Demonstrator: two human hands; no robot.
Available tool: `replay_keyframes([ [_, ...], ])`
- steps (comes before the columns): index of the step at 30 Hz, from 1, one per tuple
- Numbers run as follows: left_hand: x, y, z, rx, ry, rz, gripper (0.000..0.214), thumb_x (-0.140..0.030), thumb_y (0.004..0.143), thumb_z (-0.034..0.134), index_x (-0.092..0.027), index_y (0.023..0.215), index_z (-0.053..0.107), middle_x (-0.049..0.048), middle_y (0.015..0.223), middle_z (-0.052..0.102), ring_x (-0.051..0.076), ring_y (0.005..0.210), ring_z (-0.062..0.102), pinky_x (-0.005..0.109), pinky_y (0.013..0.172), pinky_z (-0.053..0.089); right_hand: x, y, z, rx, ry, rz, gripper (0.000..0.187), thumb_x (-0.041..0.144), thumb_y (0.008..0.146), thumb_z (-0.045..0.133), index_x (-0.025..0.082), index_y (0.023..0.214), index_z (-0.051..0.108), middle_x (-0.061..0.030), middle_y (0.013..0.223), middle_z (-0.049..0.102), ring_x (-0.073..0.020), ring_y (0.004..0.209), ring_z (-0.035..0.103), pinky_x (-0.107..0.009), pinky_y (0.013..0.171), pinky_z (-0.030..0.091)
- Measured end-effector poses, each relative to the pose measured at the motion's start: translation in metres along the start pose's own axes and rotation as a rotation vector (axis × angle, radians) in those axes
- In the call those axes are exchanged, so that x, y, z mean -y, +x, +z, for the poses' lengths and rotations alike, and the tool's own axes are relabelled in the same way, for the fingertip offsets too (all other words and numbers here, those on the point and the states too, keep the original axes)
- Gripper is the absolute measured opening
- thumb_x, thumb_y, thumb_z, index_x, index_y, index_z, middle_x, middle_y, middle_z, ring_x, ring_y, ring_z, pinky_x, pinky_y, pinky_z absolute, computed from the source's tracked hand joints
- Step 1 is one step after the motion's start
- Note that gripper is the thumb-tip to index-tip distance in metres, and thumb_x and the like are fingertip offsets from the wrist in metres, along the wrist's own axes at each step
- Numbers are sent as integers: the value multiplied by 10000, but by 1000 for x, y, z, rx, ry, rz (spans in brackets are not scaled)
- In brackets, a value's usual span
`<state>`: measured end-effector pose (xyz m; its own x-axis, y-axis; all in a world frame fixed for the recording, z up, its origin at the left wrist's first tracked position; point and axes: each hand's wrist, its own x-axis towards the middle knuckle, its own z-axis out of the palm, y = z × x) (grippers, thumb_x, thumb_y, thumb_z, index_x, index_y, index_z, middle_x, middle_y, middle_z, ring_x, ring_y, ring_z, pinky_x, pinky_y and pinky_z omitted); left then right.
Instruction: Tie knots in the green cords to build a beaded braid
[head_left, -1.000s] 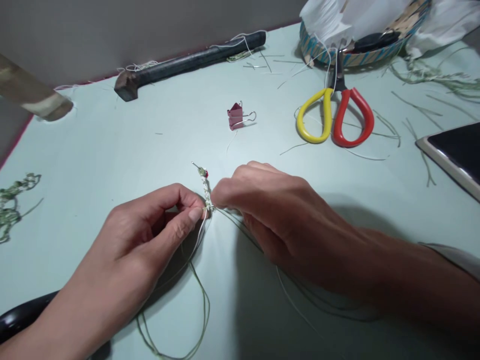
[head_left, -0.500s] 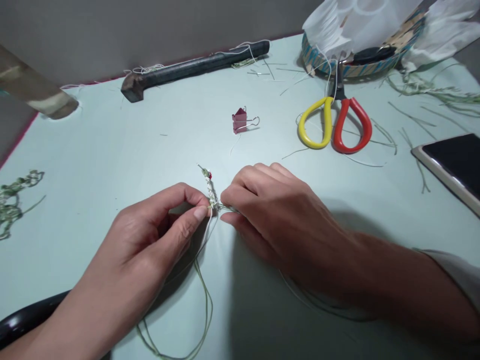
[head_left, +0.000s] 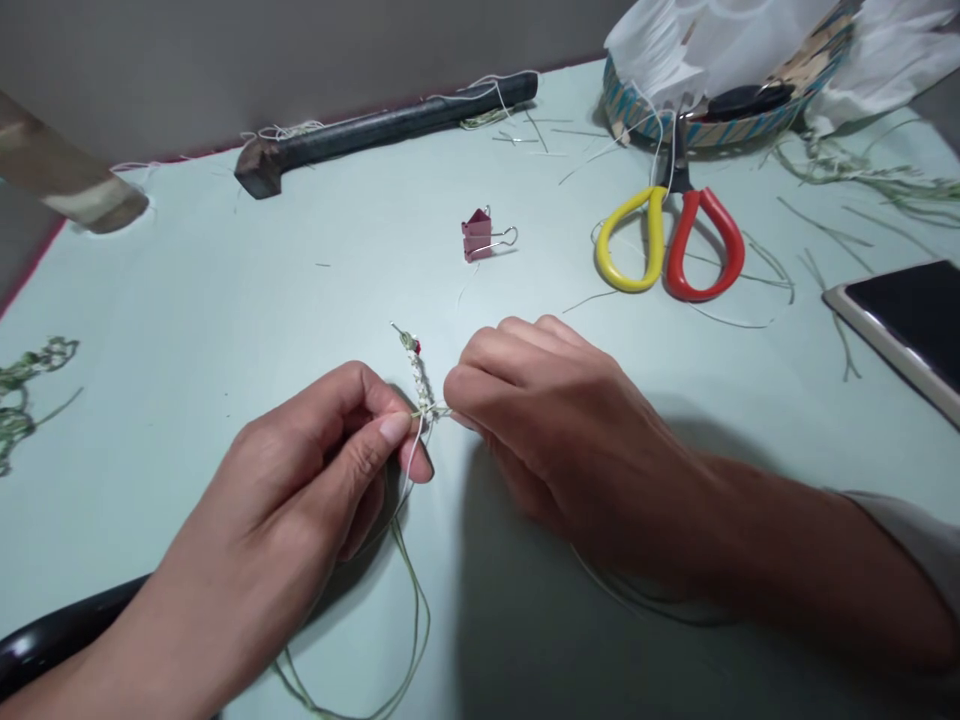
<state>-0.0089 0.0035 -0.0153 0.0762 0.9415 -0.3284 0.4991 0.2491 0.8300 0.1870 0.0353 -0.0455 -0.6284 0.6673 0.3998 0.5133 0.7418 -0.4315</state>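
A short knotted cord (head_left: 419, 375) in white and green, with a small red spot near its top, lies on the table between my hands. My left hand (head_left: 330, 470) pinches green and white strands at its lower end between thumb and forefinger. On the other side, my right hand (head_left: 547, 420) is closed on strands that run from the same end; its fingertips are partly hidden. Loose green strands (head_left: 420, 600) loop down the table below my left hand. Beyond the cord stands a pink binder clip (head_left: 477, 237).
Scissors (head_left: 669, 240) with yellow and red handles lie at the back right, by a basket (head_left: 735, 135). A dark metal bar (head_left: 390, 130) runs along the back edge. At right lies a phone (head_left: 907, 320); at left, a tangle of green knotted cord (head_left: 30, 390).
My right thumb and forefinger have closed together on the strands. Below my left thumb, another fingertip now shows. The whole view has shifted slightly.
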Motion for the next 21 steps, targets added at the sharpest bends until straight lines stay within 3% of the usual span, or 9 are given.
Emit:
replay_keyframes([
  [4, 1, 1, 1, -32, 105, 107, 315, -481, 934, 573, -274, 706, 640, -72, 376, 486, 101, 316, 400, 145, 291, 329, 1, 2, 0, -15, 42, -6, 304, 2, 933, 390, 209, 726, 476, 24, 738, 375, -158, 700, 312, -347, 667, 262],
  [8, 0, 3, 2, -30, 127, 149, 284, -425, 942, 557, -282, 704, 620, -73, 384, 527, 105, 315, 435, 144, 301, 359, 1, 3, 1, -25, 24, -5, 321, 5, 957, 357, 212, 743, 478, 15, 761, 415, -162, 724, 326, -346, 676, 274],
  [16, 3, 5, -2, -87, 138, 225, 340, -441, 918, 609, -255, 637, 563, -84, 435, 429, 68, 351, 342, 120, 303, 289, 0, 2, 2, -56, 72, 4, 347, 16, 980, 342, 225, 711, 411, 16, 737, 380, -155, 710, 327, -346, 656, 301],
  [21, 5, 4, -1, -70, 53, 156, 312, -470, 890, 657, -261, 665, 607, -69, 497, 496, 71, 392, 362, 121, 320, 297, -1, 2, -1, -95, 109, 50, 237, 85, 975, 411, 203, 807, 530, -7, 810, 533, -155, 768, 464, -332, 712, 418],
])
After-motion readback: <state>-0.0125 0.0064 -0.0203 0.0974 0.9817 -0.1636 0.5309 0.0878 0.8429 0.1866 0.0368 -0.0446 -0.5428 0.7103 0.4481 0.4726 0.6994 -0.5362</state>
